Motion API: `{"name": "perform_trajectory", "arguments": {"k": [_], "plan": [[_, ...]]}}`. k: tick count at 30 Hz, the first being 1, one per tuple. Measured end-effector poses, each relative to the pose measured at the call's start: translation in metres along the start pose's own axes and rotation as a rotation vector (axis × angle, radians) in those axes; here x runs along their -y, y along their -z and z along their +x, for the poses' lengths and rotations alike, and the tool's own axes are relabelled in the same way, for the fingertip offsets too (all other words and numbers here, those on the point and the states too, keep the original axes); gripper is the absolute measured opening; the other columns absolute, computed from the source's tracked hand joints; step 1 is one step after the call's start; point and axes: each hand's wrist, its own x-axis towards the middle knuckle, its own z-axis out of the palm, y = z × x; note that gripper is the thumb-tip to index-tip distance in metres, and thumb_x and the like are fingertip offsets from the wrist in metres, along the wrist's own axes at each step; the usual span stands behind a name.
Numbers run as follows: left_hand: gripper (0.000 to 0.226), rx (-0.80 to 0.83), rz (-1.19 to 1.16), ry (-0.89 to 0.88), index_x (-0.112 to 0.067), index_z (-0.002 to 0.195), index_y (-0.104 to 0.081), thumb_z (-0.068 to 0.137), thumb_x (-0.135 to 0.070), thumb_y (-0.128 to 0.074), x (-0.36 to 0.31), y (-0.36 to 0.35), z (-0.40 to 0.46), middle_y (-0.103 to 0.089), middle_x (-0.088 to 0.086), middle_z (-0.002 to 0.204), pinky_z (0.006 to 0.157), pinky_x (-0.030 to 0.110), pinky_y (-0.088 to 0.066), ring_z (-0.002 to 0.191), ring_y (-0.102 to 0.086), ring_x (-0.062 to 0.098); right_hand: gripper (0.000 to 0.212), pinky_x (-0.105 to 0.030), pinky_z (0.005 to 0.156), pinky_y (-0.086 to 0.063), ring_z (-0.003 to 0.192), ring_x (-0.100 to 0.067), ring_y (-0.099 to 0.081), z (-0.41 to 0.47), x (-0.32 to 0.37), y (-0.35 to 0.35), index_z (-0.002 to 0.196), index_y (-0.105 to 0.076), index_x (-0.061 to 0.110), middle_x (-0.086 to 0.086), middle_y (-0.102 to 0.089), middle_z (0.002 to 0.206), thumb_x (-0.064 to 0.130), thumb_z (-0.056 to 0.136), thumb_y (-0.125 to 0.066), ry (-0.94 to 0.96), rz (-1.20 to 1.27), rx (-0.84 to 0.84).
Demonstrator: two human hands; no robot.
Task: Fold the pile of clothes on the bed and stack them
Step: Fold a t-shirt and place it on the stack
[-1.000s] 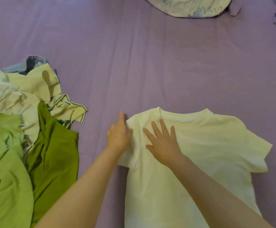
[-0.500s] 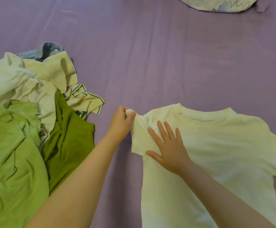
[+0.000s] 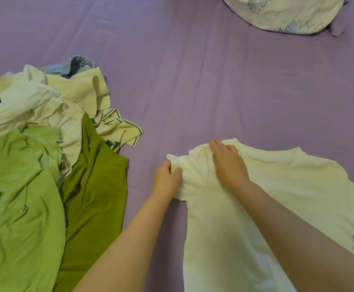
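A cream T-shirt [image 3: 287,186] lies spread flat on the purple bed sheet [image 3: 193,81] at the lower right. My left hand [image 3: 166,180] pinches the shirt's left sleeve, which is bunched up at its edge. My right hand [image 3: 227,163] lies on the shirt's left shoulder near the collar, its fingers bent over a fold of cloth there. A loose pile of clothes [image 3: 34,154] fills the left side: light green and olive green garments, several white and cream pieces, one with teal stripes, and a bit of denim at the back.
A floral pillow [image 3: 283,13] sits at the top right edge of the bed. Bare purple sheet stretches between the pile and the shirt and across the middle toward the far side.
My left hand went from lying flat beside the sleeve to pinching and lifting it. My right hand slid up from the chest to the shoulder near the collar. The view shifted left.
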Motion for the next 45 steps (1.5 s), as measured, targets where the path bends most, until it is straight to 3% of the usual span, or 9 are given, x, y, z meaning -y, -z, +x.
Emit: {"name": "perform_trajectory", "arguments": {"k": [8,12,15,23,27,32,37,41,45], "plan": [[0.024,-0.222,0.212,-0.109,-0.021,0.077,-0.034,0.101,-0.025,-0.038,0.008,-0.011,-0.001,-0.045,-0.004,0.071,0.053,0.033,-0.029,0.062,-0.040,0.014,0.020,-0.035,0.067,-0.044,0.089,-0.028,-0.057,0.025,0.010,0.001,0.115,-0.051,0.009,-0.008,-0.049,0.113,0.006,0.096,-0.045,-0.097,0.086,-0.073],[0.019,-0.289,0.329,-0.056,-0.016,0.089,-0.041,0.101,-0.031,-0.038,0.020,-0.009,0.004,-0.049,-0.003,0.078,0.057,0.034,-0.034,0.071,-0.047,0.021,0.035,-0.029,0.096,-0.037,0.122,-0.026,-0.046,0.018,0.012,-0.004,0.134,-0.045,0.012,-0.009,-0.040,0.143,0.013,0.099,-0.042,-0.033,0.302,-0.085],[0.022,-0.259,0.195,-0.049,-0.018,0.105,-0.049,0.098,-0.039,-0.046,0.027,-0.006,-0.003,-0.059,-0.003,0.082,0.062,0.037,-0.046,0.075,-0.059,0.020,0.053,-0.044,0.114,-0.022,0.143,-0.030,-0.024,-0.026,0.014,-0.025,0.147,-0.033,0.019,-0.011,-0.023,0.156,0.034,0.098,-0.046,0.100,0.049,-0.029],[0.048,-0.147,-0.050,0.048,-0.022,0.125,-0.047,0.088,-0.051,-0.059,0.055,-0.017,-0.069,-0.062,-0.013,0.083,0.062,0.015,-0.042,0.077,-0.059,-0.004,0.064,-0.059,0.106,-0.029,0.134,-0.039,-0.038,-0.117,0.014,-0.062,0.136,-0.052,0.018,-0.016,-0.044,0.145,0.054,0.087,-0.030,0.006,-0.141,0.025],[0.062,0.007,-0.048,0.133,-0.018,0.134,-0.042,0.083,-0.041,-0.069,0.077,-0.029,-0.116,-0.061,-0.006,0.084,0.066,0.015,-0.042,0.078,-0.059,0.000,0.061,-0.054,0.115,-0.010,0.145,-0.034,-0.013,-0.158,-0.003,-0.065,0.147,-0.034,0.025,-0.011,-0.020,0.157,0.051,0.093,-0.046,0.047,-0.092,0.164],[0.021,0.124,0.027,0.176,-0.027,0.101,-0.056,0.084,-0.031,-0.069,0.104,-0.037,-0.175,-0.064,-0.013,0.092,0.064,0.014,-0.046,0.081,-0.061,-0.001,0.063,-0.056,0.107,-0.029,0.137,-0.036,-0.035,-0.223,-0.019,-0.065,0.138,-0.049,0.026,-0.013,-0.040,0.148,0.058,0.087,-0.029,0.133,-0.144,0.205],[0.025,0.280,0.087,0.232,-0.024,0.099,-0.059,0.080,-0.031,-0.074,0.125,-0.031,-0.219,-0.066,-0.009,0.096,0.065,0.013,-0.046,0.084,-0.062,0.005,0.061,-0.045,0.116,0.008,0.147,-0.025,0.008,-0.264,-0.024,-0.091,0.149,-0.021,0.039,-0.001,-0.003,0.160,0.064,0.093,-0.025,0.147,-0.102,0.272],[0.022,0.296,0.262,0.125,-0.020,0.105,-0.056,0.084,-0.019,-0.066,0.143,-0.026,-0.246,-0.063,-0.005,0.099,0.068,0.017,-0.045,0.087,-0.059,0.012,0.058,-0.043,0.116,0.007,0.148,-0.021,0.006,-0.291,-0.023,-0.094,0.148,-0.022,0.040,0.001,-0.005,0.161,0.062,0.094,-0.028,0.125,-0.027,0.271],[0.004,0.144,0.043,0.089,-0.022,0.099,-0.056,0.094,-0.022,-0.057,0.141,-0.024,-0.265,-0.065,-0.002,0.100,0.076,0.025,-0.048,0.094,-0.061,0.018,0.058,-0.042,0.116,0.005,0.147,-0.014,0.001,-0.318,-0.020,-0.094,0.147,-0.022,0.041,0.009,-0.012,0.159,0.063,0.094,-0.025,0.076,0.061,0.334]]}}
